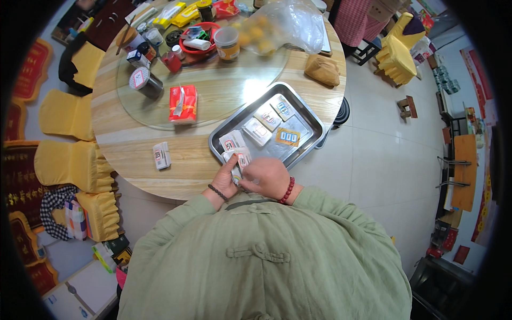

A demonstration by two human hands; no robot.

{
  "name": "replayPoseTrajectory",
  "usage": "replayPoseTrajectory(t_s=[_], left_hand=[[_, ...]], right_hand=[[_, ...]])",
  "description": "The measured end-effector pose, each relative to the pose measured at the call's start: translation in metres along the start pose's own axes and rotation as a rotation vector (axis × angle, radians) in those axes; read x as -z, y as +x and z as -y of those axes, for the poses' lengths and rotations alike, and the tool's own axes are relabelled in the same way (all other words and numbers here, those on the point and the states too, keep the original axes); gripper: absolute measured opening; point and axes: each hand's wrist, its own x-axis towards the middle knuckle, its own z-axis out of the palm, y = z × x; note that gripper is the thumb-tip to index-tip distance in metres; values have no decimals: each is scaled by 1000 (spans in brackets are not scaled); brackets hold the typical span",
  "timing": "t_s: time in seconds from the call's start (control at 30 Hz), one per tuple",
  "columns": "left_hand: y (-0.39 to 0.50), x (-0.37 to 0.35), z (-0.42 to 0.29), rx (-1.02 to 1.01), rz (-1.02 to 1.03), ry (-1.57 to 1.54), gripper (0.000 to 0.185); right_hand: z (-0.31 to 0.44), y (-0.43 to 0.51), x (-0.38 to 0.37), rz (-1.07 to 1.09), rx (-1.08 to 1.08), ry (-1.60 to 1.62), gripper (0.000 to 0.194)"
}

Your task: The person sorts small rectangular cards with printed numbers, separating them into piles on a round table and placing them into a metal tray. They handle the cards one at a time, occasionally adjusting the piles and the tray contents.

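My left hand (224, 179) holds a small stack of printed cards (243, 158) over the near left corner of a metal tray (303, 155), thumb on top. Close against it, my right hand (269, 176) has curled fingers at the cards' right side; its fingertips are blurred and partly hidden. Just beyond the held cards, another card stack (231, 139) lies in the tray. Farther in are a white stack (257, 132), a middle stack (267, 117) and a far stack (282, 107). An orange-brown card (288, 137) lies flat beside them. Left of the tray, a separate card stack (161, 155) rests on the wooden table (192, 160).
A red tissue pack (183, 105) and a dark lidded jar (146, 83) stand beyond the tray. Farther back are a red basket (199, 50), a plastic tub (227, 44) and a bag of orange fruit (260, 34). A folded brown bag (322, 70) lies at the right edge.
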Motion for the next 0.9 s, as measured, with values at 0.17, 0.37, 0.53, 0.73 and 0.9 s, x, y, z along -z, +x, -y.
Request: replayPoseTrajectory(t_s=[0.17,0.37,0.53,0.73,0.9], left_hand=[[-9,-1,-4,41,58,-38,48],[-9,-2,-7,77,181,4,48],[-10,-3,-1,88,114,8,43],[-13,-7,-8,161,290,82,50],[-15,-14,-7,114,211,65,52]], right_hand=[[-2,-3,4,47,-9,69,32],[-6,1,19,33,-57,-103,82],[-1,-1,13,170,-12,-119,90],[-41,-22,9,24,-107,205,70],[-132,-29,28,-89,-573,-289,41]])
